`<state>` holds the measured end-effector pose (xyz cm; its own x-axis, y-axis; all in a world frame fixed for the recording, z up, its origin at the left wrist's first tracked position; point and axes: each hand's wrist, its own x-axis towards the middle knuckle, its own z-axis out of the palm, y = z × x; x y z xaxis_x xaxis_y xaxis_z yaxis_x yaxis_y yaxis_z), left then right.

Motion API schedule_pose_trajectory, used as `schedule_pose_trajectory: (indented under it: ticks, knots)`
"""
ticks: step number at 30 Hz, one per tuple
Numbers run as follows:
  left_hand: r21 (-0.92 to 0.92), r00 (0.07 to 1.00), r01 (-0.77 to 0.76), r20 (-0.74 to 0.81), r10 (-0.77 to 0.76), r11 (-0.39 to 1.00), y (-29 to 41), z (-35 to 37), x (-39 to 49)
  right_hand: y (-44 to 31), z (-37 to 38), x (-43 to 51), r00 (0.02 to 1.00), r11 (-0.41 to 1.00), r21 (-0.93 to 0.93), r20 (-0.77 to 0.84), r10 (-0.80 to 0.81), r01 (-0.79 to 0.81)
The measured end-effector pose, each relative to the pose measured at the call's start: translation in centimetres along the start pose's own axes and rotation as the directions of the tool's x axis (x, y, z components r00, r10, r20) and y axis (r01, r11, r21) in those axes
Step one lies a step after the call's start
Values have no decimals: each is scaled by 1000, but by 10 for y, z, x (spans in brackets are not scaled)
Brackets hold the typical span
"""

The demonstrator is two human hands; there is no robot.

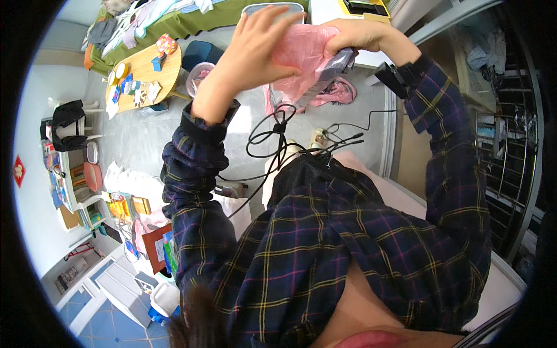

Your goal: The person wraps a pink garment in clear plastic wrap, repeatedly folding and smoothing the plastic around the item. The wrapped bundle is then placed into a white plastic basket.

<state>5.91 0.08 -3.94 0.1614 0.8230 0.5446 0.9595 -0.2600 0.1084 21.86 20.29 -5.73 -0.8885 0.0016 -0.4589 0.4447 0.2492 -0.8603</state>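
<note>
My right hand [354, 38] grips the upper right part of a crumpled pink plastic bag [300, 56], thumb on its near side. My left hand [261, 52] is at the bag's left side with its fingers spread; its thumb lies against or just in front of the plastic, and whether it holds any of it cannot be told. A darker, greyish part of the bundle shows below my right hand. More pink material [337, 92] lies on the floor beneath the bag. Black cables [278, 128], looped and bundled, hang in front of my lap.
A low wooden table [169, 69] with a patterned bag and small items stands at the left, beside a dark blue bin [201, 54] and a pinkish wastebasket [191, 82]. A yellow tray [383, 18] rests on a white surface. A sliding-door frame [394, 130] runs along the right.
</note>
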Motion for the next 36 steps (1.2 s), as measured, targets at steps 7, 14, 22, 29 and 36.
schedule_pose_trajectory:
  ticks: [7,14,22,29,36]
  knots:
    - [-147,912,330,305,-274,932,-5,9,6,-7,3,-3,843,852,-512,-406,-352,109]
    - [-372,892,425,326,-312,825,-24,-10,6,7,7,4,854,934,-200,-382,-354,297]
    - [46,954,234,183,-238,971,4,8,15,3,-3,22,953,813,556,-302,3,174]
    - [-187,870,409,376,-319,893,-6,-3,13,-14,35,-3,457,227,-972,-177,-872,57]
    - [-316,770,491,593,-235,812,-11,-14,13,-20,31,6,933,739,-665,-191,-306,106]
